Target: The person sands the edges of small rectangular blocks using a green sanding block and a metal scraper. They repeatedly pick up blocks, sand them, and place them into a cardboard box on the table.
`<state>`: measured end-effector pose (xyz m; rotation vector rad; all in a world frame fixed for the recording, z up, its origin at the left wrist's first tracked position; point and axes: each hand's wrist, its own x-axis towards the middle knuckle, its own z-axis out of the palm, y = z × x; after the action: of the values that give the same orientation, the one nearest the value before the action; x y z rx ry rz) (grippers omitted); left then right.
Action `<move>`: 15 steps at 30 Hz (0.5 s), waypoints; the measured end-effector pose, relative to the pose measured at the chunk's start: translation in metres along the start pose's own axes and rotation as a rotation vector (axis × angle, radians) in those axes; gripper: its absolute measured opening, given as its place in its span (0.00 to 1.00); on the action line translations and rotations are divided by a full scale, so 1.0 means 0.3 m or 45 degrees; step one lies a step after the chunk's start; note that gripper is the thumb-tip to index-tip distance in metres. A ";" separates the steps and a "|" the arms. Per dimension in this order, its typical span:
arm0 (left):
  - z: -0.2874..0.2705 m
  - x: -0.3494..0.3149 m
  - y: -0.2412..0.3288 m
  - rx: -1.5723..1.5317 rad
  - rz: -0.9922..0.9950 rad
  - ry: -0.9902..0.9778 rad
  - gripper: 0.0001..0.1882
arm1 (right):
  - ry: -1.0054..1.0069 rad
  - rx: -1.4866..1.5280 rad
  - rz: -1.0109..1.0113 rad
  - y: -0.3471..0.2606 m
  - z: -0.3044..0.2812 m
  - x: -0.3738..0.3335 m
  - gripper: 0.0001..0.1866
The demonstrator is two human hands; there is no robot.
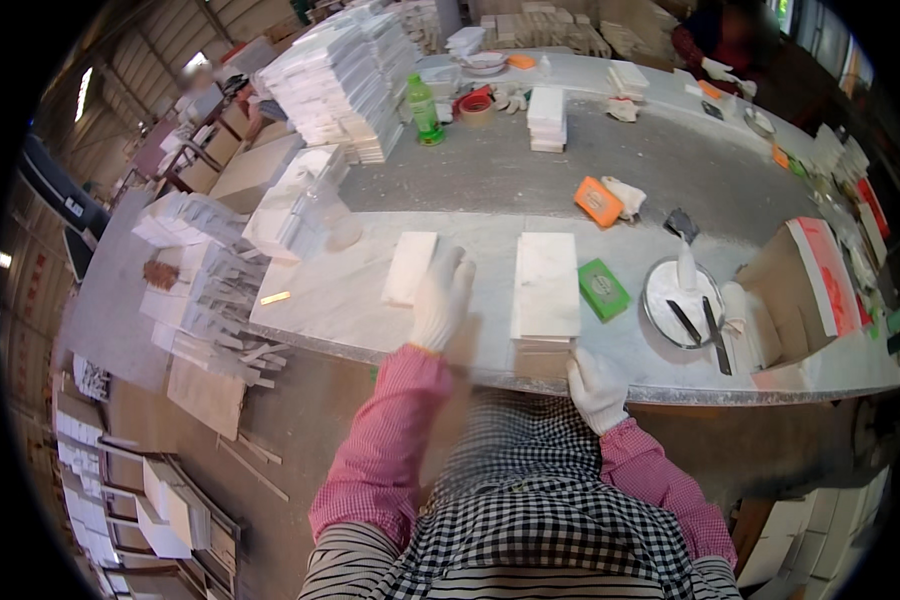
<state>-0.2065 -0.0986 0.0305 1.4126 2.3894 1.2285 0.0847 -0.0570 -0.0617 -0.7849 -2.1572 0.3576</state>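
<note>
Both my hands wear white gloves. My left hand point(444, 297) is at the right side of a small white rectangular tile point(408, 266), its fingers stretched forward and overlapping the tile's edge. It does not visibly grip the tile. To the right stands a neat stack of white tiles point(547, 280) close to the table's front edge. My right hand point(597, 388) is at the near right corner of that stack, its fingers curled closed; what they hold, if anything, is hidden. Beside the stack lies a green box point(603, 289).
A round bowl of white paste point(660, 285) with two dark blades stands right, before an open cardboard box point(790, 290). An orange box point(598, 202) and green bottle point(424, 110) sit farther back. Tall tile stacks point(335, 85) rise left; a yellow strip point(275, 298) lies near the edge.
</note>
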 end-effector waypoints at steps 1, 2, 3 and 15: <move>0.005 -0.047 0.072 -0.272 -0.065 -0.059 0.23 | 0.014 0.059 0.022 0.000 -0.008 0.005 0.10; 0.010 -0.088 0.131 -0.544 -0.137 -0.114 0.23 | 0.030 0.121 0.079 -0.006 -0.012 0.008 0.09; 0.023 -0.123 0.153 -0.542 -0.096 -0.103 0.22 | 0.037 0.191 0.138 -0.015 -0.012 0.003 0.09; 0.059 -0.297 0.189 -0.582 0.079 -0.183 0.22 | -0.172 1.075 1.022 -0.164 -0.203 0.261 0.19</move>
<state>-0.1092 -0.1435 0.0313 1.3749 1.8271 1.5068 0.0725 -0.0449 0.0477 -1.0722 -1.4556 1.6274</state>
